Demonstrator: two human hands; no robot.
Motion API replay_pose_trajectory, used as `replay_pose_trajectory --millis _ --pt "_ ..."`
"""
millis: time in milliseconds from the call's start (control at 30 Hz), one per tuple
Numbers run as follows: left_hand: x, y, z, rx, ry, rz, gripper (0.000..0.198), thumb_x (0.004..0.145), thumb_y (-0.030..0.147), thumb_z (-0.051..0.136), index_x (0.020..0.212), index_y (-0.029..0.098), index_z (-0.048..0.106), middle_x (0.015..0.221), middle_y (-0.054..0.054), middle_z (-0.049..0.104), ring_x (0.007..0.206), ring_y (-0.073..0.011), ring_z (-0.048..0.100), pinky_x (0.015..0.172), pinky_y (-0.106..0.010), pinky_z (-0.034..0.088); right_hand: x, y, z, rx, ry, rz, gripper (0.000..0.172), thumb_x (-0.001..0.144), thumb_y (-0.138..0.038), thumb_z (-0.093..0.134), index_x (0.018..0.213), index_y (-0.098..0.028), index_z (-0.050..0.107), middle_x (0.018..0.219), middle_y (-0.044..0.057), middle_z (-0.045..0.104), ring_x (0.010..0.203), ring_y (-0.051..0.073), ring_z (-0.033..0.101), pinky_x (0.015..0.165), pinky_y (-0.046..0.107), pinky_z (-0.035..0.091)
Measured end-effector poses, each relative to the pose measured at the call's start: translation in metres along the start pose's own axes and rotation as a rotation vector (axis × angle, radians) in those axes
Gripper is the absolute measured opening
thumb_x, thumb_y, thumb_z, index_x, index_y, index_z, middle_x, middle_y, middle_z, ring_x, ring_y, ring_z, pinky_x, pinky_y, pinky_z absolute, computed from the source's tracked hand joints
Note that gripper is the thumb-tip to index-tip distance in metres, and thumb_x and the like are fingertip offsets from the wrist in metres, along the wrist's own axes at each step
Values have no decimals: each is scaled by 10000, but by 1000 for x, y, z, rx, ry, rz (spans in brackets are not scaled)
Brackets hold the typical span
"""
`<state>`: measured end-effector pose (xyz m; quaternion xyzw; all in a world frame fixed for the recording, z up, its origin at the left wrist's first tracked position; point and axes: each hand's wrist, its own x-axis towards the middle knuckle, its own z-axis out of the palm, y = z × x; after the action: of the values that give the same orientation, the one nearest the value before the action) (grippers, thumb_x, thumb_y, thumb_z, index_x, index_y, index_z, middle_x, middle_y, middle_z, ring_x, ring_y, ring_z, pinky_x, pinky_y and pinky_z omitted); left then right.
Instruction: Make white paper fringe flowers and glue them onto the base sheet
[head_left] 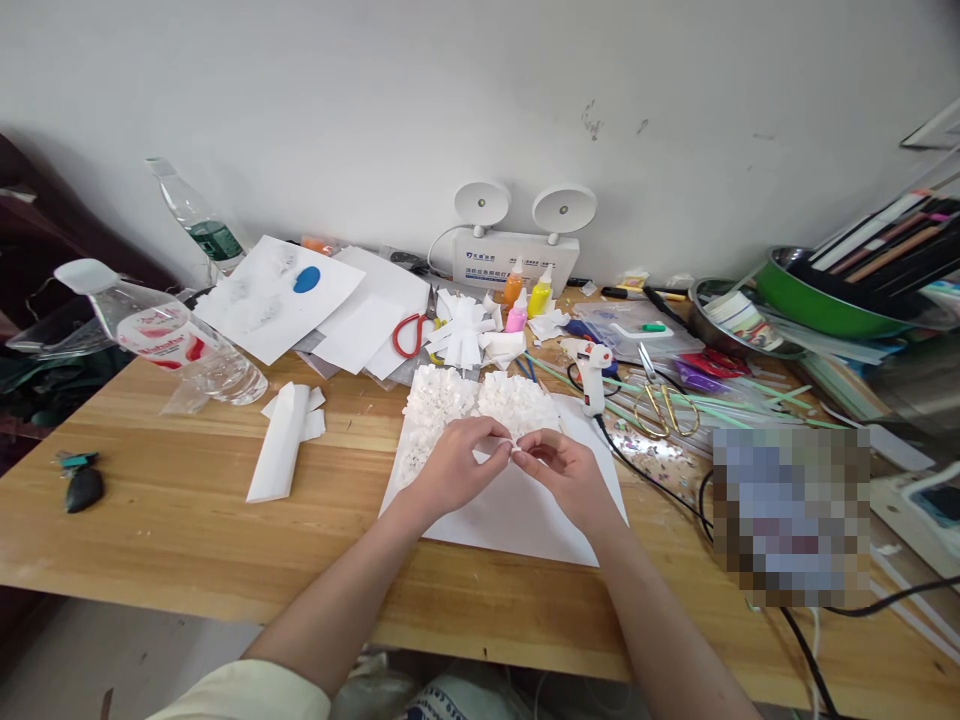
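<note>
My left hand [466,462] and my right hand [561,470] meet over a white sheet [495,525] on the table. Between their fingertips they pinch a small piece of white paper [514,446], mostly covered by the fingers. Crumpled white paper bits [439,400] cover the sheet's left side and upper part in a dense, bumpy layer. Bare sheet shows under and in front of my wrists. Just beyond the sheet lies a fringed paper strip [459,335].
A hot glue gun [591,375] and gold-handled scissors [664,410] lie to the right, with a black cord. Red-handled scissors [411,333], paint bottles [516,315] and an emergency light [517,262] are behind. Leftward are a water bottle [187,345] and folded paper [279,450].
</note>
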<state>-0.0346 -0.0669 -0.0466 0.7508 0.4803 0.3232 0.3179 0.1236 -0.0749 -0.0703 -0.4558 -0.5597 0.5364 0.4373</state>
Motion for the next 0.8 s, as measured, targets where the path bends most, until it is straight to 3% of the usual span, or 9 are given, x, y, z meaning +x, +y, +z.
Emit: replay_pose_trajectory --millis 367,800 --pt "0 2 -3 -17 -25 10 146 806 267 444 771 179 556 754 -10 612 726 -140 555 688 -268 421 1 5 -2 56 -12 11 145 724 -317 611 816 -206 597 797 32 586 766 164 538 712 299 435" --pt "1 0 1 -10 -24 5 138 810 246 437 785 174 551 759 -14 605 708 -133 547 660 -254 423 -1 2 -1 25 -51 -6 133 749 -323 576 779 -194 573 779 29 560 768 161 520 730 300 431"
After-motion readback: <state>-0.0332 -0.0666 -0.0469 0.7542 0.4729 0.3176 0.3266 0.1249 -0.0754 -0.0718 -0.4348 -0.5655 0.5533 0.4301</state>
